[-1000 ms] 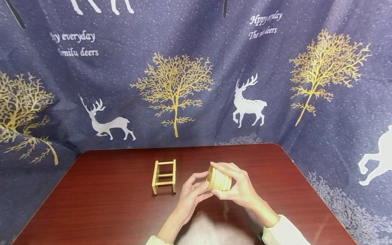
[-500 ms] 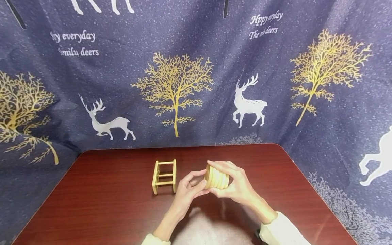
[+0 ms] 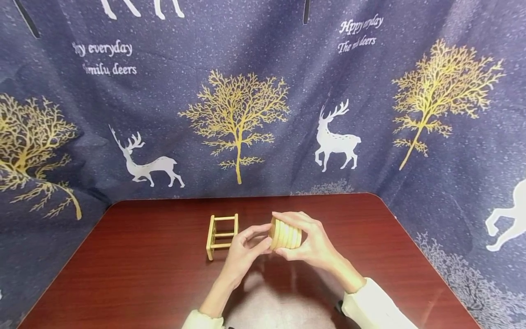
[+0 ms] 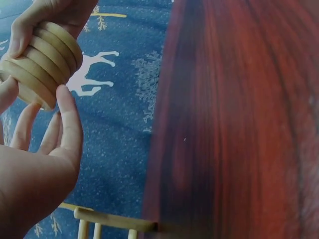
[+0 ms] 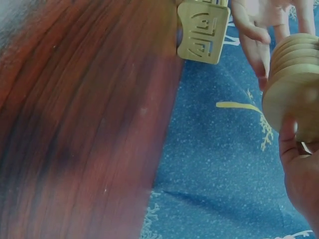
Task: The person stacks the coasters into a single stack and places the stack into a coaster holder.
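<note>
A stack of several round, pale wooden discs that look like coasters [image 3: 286,234] is held up over the table, lying on its side. My right hand [image 3: 314,240] grips the stack from the right, thumb below and fingers over the top. At the stack's left end, my left hand [image 3: 241,251] pinches the outermost disc between thumb and fingertips. The left wrist view shows the grooved edges of the coasters [image 4: 47,59] with both hands on them. Left of the hands stands a small wooden rack [image 3: 211,240] with crossbars, partly covered by my left hand.
The dark red wooden table [image 3: 135,265] has a rounded far edge. Behind it hangs a blue cloth [image 3: 263,164] with white deer and golden trees. In the right wrist view the rack's side panel [image 5: 202,35] shows cut-out patterns.
Both hands and the coaster stack have moved a little left, closer to the rack. My left hand now overlaps the rack's right side. The rack stays in place on the table.
</note>
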A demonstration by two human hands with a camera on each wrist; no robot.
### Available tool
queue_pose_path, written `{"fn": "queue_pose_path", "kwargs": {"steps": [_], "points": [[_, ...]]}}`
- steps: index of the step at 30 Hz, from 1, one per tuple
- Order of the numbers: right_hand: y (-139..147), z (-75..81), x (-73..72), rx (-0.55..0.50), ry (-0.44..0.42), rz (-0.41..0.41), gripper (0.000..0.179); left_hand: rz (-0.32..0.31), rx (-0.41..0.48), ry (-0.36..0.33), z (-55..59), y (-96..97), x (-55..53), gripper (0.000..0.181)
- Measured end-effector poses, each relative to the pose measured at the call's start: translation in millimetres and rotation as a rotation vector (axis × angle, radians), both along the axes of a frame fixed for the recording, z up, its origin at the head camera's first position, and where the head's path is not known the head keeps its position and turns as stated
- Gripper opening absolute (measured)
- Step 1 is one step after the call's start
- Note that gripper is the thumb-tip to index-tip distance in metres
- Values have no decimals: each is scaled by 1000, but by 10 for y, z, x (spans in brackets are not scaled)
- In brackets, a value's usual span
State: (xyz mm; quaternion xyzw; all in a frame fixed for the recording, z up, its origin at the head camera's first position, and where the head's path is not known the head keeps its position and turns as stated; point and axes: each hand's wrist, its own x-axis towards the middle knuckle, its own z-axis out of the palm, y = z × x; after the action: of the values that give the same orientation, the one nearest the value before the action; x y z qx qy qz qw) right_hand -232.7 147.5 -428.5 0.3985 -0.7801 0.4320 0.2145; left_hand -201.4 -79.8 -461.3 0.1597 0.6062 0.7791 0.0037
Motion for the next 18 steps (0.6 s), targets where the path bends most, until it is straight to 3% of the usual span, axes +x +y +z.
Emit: {"fn": "queue_pose_path", "kwargs": {"steps": [5, 10, 18], "points": [[-46, 13, -31, 4, 5, 12, 79, 37, -31, 20, 20, -47, -19, 40], [-101, 31, -61, 12, 16, 25, 78, 86, -125, 49, 47, -118, -40, 38], [-198, 58, -105, 25, 23, 30, 79, 109, -233, 86, 85, -259, -69, 38]]}}
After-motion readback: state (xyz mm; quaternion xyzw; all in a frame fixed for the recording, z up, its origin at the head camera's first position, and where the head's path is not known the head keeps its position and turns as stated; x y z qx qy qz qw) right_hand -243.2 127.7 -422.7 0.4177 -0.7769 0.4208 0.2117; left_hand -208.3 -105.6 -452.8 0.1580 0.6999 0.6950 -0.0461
